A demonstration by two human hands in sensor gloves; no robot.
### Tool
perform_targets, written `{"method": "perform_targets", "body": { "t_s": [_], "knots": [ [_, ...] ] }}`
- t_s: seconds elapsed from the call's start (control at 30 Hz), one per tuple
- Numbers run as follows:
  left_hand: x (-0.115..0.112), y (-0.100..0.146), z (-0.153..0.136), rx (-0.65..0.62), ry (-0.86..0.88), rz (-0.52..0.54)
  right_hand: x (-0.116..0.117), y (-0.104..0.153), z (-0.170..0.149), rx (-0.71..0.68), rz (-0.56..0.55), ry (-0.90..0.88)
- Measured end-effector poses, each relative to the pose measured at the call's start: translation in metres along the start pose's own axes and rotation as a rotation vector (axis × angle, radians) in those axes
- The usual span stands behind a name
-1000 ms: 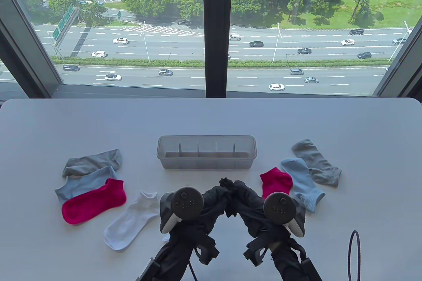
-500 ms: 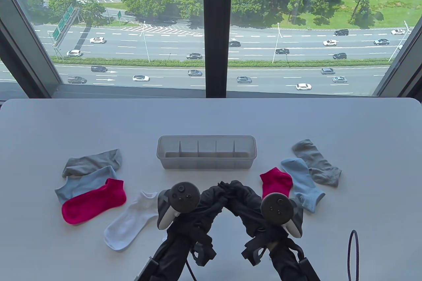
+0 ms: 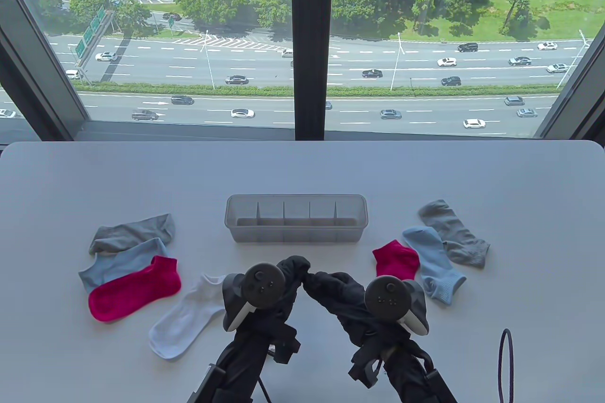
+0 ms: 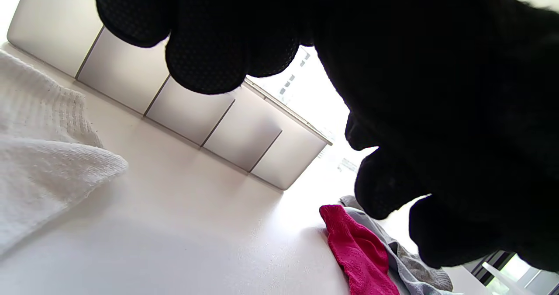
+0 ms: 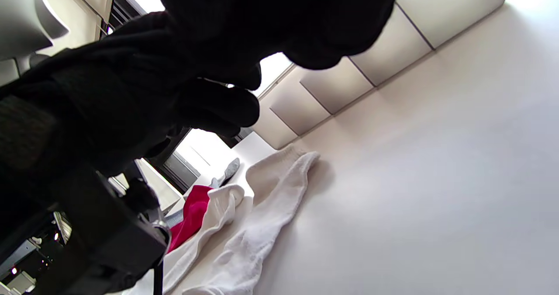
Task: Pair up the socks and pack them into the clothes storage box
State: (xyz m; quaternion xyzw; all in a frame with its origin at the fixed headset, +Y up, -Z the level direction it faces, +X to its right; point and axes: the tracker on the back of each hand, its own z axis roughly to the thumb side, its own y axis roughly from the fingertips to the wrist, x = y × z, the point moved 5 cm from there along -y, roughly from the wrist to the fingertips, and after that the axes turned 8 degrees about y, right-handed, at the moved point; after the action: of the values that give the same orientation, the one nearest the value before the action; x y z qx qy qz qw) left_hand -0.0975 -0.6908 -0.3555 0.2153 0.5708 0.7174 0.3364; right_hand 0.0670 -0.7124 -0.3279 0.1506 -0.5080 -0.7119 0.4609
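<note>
The white tabletop is taking up the whole lower half of the table view. The clear storage box is sitting dead centre on it with all its compartments looking empty, so nothing is packed yet as far as I can see.

Socks are lying in two loose groups. At lower left there's a grey sock, a blue sock, a pink sock and a white sock. At lower right the other pink sock, blue sock and grey sock are overlapping each other.

The left hand and right hand are meeting just below the box, bottom centre. In the left wrist view the fingers are curling. Honestly, I can't tell for either hand whether it's gripping a dark sock or nothing, because it's all black on black.

What I'd be worrying about: if they are working a dark pair together, a loose fold could be coming undone on the way to the box. That box is looking light, so a clumsy push could be sliding it away. The left wrist is also hovering right beside the white sock and could be dragging it along.
</note>
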Motion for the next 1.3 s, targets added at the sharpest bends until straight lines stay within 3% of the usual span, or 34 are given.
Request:
{"method": "perform_targets", "body": {
  "t_s": [0.07, 0.13, 0.23, 0.3, 0.37, 0.53, 0.7, 0.83, 0.9, 0.93, 1.03, 1.1, 1.3],
  "knots": [
    [-0.004, -0.001, 0.010, -0.047, 0.015, -0.033, 0.014, -0.004, 0.004, 0.016, 0.073, 0.061],
    [-0.005, 0.002, 0.019, -0.090, 0.007, -0.058, 0.016, -0.008, 0.001, 0.055, 0.050, 0.120],
    [-0.010, 0.004, 0.025, -0.119, 0.086, -0.120, 0.013, -0.007, -0.005, 0.094, 0.055, 0.064],
    [-0.016, 0.003, 0.023, -0.120, 0.196, -0.137, 0.007, -0.005, -0.008, 0.109, -0.025, 0.051],
    [-0.026, 0.002, 0.020, -0.080, 0.330, -0.247, -0.005, 0.001, -0.013, 0.140, -0.155, 0.058],
    [-0.028, 0.003, 0.014, -0.070, 0.355, -0.249, -0.035, 0.013, -0.017, 0.200, -0.394, -0.044],
    [-0.021, 0.002, 0.006, -0.027, 0.497, -0.125, -0.041, 0.018, -0.022, 0.133, -0.422, -0.283],
    [-0.020, 0.003, 0.000, 0.010, 0.714, -0.086, -0.033, 0.015, -0.018, 0.114, -0.343, -0.054],
    [-0.025, 0.002, 0.002, -0.030, 0.731, -0.196, -0.035, 0.016, -0.017, 0.125, -0.365, -0.017],
    [-0.030, 0.003, 0.003, -0.030, 0.722, -0.271, -0.035, 0.016, -0.015, 0.124, -0.373, 0.022],
    [-0.041, 0.002, 0.011, -0.038, 0.578, -0.347, -0.040, 0.018, -0.011, 0.129, -0.413, 0.160],
    [-0.052, 0.002, 0.015, 0.014, 0.492, -0.432, -0.044, 0.020, -0.013, 0.166, -0.456, 0.148],
    [-0.049, 0.000, 0.012, 0.075, 0.488, -0.441, -0.040, 0.020, -0.009, 0.143, -0.439, 0.249]
  ]
}}
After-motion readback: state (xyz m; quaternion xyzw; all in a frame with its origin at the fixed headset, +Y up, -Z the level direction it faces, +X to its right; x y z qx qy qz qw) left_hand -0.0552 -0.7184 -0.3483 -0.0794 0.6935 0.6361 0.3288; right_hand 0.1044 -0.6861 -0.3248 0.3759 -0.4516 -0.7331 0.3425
